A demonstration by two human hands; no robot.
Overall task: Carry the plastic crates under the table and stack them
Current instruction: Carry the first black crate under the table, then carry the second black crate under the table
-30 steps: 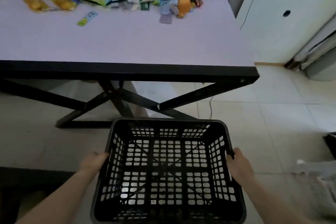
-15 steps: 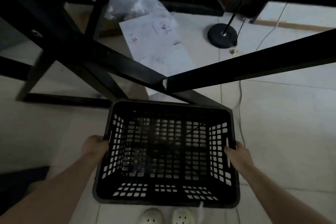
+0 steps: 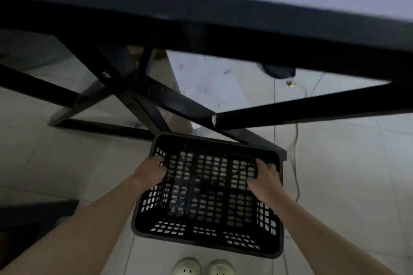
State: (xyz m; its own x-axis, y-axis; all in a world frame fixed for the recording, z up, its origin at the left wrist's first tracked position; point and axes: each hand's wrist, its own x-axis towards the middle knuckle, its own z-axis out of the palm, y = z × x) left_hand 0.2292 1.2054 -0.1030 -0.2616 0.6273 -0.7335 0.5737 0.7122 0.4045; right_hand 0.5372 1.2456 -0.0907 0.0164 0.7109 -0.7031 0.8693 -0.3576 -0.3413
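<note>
I have the black plastic crate (image 3: 207, 196) by its two short sides, my left hand (image 3: 152, 172) curled over the rim at 9 o'clock and my right hand (image 3: 262, 177) hooked over the rim at 3 o'clock. Both grips are closed on the crate's walls, fingers poking in through the lattice, because the rim gives little else to hang on to and a grip on opposite sides keeps the load level. The crate is empty, open side up, and sits low in front of me, just above my shoes (image 3: 202, 267) at 6 o'clock; whether its base already touches the floor (image 3: 67, 163) I cannot tell.

I hold it out at arm's length since the bench (image 3: 201, 13) hangs overhead at 12 o'clock and I have to reach in beneath its dark edge. The far rim of the crate lies just beside the crossed black legs (image 3: 156, 105), where the diagonal braces meet. I judge that is the snag: the braces bar a straight push, so the crate probably needs steering to one side of them. Beyond the legs a white sheet (image 3: 207, 87) lies on the floor, and a thin cable (image 3: 296, 152) trails at 3 o'clock, worth keeping the crate off. No other crate shows to stack on.
</note>
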